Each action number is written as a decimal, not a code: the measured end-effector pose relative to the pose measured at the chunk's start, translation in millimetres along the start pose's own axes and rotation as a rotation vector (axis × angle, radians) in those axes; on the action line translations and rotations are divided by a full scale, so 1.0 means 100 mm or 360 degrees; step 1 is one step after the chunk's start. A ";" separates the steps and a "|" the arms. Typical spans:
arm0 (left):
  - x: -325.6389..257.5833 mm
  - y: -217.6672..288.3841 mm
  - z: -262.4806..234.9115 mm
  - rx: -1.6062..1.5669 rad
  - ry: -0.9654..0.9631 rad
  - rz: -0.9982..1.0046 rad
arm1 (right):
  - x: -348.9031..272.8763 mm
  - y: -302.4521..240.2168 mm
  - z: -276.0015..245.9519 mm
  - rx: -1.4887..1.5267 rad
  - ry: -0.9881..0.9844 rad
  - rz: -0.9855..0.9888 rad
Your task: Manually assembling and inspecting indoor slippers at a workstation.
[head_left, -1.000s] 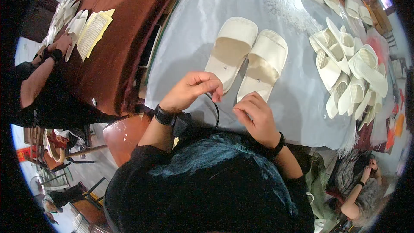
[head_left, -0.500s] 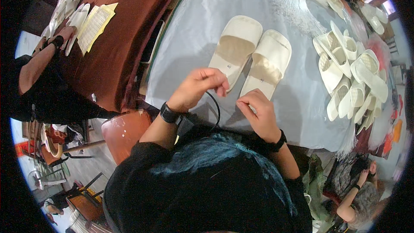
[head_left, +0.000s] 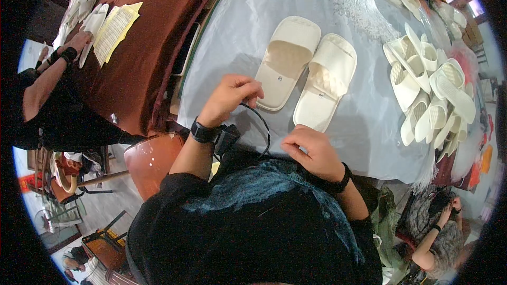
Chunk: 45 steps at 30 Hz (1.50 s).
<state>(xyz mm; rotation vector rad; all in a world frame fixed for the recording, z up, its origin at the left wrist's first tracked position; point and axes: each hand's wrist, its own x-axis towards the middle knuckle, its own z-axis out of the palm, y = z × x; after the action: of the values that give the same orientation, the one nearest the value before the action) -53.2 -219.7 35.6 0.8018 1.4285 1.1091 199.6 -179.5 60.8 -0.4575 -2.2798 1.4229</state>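
Note:
Two cream open-toed slippers lie side by side on the pale sheet in front of me, toes pointing away. My left hand point(head_left: 232, 98) is closed in a pinch beside the heel of the left slipper point(head_left: 296, 34). Whatever its fingertips hold, if anything, is too small to make out. Just below the heel of the right slipper point(head_left: 338, 53), my right hand point(head_left: 312, 152) is closed, its fingers curled inward and their grip hidden. A black cable point(head_left: 269, 131) loops between my left hand and my body.
Several cream slippers are heaped at the right point(head_left: 422, 87). A fan of fine white strands point(head_left: 369, 8) lies beyond them on the sheet-covered table point(head_left: 222, 47). At the left, a co-worker's hand point(head_left: 78, 42) touches a slipper by yellow papers point(head_left: 117, 26) on a brown-covered table.
My left hand has drawn left and slightly away from the left slipper, baring its heel. My right hand has dropped nearer my body, off the right slipper's heel.

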 end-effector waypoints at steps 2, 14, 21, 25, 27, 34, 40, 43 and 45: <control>0.00 0.04 0.04 0.0304 -0.0073 0.0071 | 0.04 0.00 0.03 -0.0012 -0.0027 -0.0059; 0.01 -0.02 0.07 0.0603 -0.0091 0.0143 | 0.18 -0.03 0.13 -0.0253 -0.0181 -0.0295; 0.00 0.02 0.11 0.0631 -0.0065 0.0089 | 0.30 -0.04 0.03 -0.0207 -0.0273 -0.0333; -0.01 0.04 0.11 0.0725 -0.0082 0.0059 | 0.33 0.06 -0.09 -0.0144 -0.0209 -0.0307; 0.00 0.05 0.11 0.0728 -0.0084 0.0062 | 0.30 0.09 -0.12 -0.0180 -0.0133 -0.0223; 0.08 0.03 0.14 0.0784 -0.0065 0.0048 | 0.19 0.00 -0.14 -0.0340 -0.0020 -0.0085; 0.11 0.09 0.18 0.0880 -0.0059 0.0118 | 0.12 0.01 -0.10 -0.0577 0.0090 -0.0208; 0.11 0.13 0.20 0.0930 -0.0061 0.0148 | 0.12 0.09 -0.12 -0.0525 0.0115 -0.0222; 0.11 0.13 0.19 0.0947 -0.0047 0.0180 | 0.13 0.17 -0.16 -0.0360 0.0062 -0.0086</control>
<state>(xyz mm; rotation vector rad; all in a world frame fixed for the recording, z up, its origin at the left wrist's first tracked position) -37.6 -201.4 45.1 1.3221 1.7297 0.7465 197.9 -153.8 54.4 -0.4827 -2.4131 1.1258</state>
